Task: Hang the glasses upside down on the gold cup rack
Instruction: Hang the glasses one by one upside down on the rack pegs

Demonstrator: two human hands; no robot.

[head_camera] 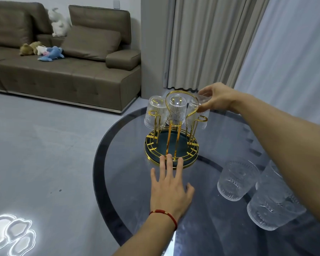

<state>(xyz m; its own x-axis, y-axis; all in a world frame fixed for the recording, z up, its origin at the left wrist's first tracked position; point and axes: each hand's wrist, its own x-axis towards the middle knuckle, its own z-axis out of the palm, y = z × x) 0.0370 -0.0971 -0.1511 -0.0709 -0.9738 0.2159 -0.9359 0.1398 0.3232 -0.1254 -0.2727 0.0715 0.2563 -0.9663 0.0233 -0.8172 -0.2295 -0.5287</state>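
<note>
our right hand [217, 97] grips an inverted glass [201, 106] behind the rack [171, 145]; our left hand [169, 187], fingers spread, steadies the rack's near rim.

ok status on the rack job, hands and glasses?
Left hand flat on table, fingertips at gold rack base. Right hand gripping inverted glass at rack's right side. Two glasses hung; two upright glasses waiting. Nothing blocking.

My right hand [217, 98] grips an upside-down glass [201, 104] at the gold rack [171, 143], left hand [169, 189] flat against its base on the bench [129, 182], two glasses [236, 179] beside.
</note>
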